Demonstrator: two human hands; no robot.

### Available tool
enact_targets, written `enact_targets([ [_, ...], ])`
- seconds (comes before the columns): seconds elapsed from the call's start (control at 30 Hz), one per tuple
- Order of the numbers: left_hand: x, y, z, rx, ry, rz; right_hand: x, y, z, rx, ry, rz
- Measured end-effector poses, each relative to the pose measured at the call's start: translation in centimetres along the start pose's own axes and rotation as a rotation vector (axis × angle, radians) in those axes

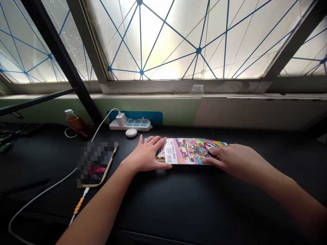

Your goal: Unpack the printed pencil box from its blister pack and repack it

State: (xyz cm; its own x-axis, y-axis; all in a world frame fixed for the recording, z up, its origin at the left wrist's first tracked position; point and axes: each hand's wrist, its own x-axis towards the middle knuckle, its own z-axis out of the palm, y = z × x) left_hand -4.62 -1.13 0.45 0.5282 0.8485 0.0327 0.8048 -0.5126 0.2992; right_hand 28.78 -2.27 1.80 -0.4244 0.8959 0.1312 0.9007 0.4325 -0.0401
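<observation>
Pink printed pencil box (190, 151) lies flat on the black tabletop (178, 204), its ends steadied under the open, well-apart left hand (146, 153) and right hand (226, 160).

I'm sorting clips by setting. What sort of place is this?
Probably a desk in a home or small office: a black desk runs beneath a large frosted window, with a power strip and a smartphone on a charging cable.

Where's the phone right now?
In the head view, the phone lies on the black desk, left of the person's left hand and the pencil box, nearer the person than the white power strip, with a cable at its lower end.
</observation>
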Motion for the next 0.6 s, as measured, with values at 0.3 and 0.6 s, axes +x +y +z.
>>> enact_targets([
  [0.3,-0.3,1.9,0.7,0.003,-0.012,-0.027,1.0,-5.1,3.2,0.03,0.221,-0.317],
  [0.6,0.0,1.4,0.6,0.011,-0.088,-0.052,0.7,-5.7,3.8,0.016,0.222,-0.424],
])
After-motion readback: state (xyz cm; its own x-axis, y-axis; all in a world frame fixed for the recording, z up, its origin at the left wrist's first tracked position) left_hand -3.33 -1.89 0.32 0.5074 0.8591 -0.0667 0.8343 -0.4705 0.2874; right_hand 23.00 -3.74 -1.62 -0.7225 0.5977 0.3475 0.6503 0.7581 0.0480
